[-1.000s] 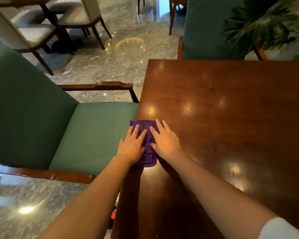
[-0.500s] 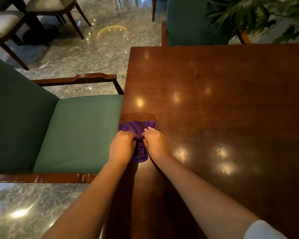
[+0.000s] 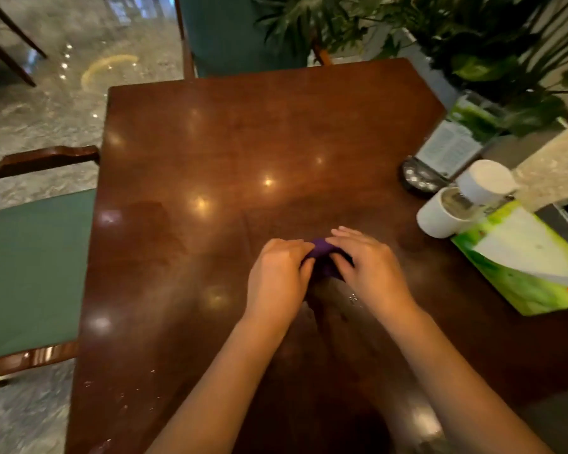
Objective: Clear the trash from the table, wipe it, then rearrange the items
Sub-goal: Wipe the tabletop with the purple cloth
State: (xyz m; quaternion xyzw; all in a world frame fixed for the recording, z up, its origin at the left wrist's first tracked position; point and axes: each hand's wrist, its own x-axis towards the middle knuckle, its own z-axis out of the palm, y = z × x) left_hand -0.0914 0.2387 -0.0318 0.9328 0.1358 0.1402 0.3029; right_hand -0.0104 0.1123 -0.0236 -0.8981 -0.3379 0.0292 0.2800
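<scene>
Right now I'm in the wiping step, judging by the bare wood: my left hand and right hand pinch the bunched purple cloth mid-table. Next I probably fold it, then set the cups and tissue box in order.

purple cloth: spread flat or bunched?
Bunched. Only a small humped wad of the purple cloth shows, pinched between the left hand and right hand.

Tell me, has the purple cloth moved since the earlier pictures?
Yes. The purple cloth has gone right, from the table edge beside the green chair toward its middle.
</scene>
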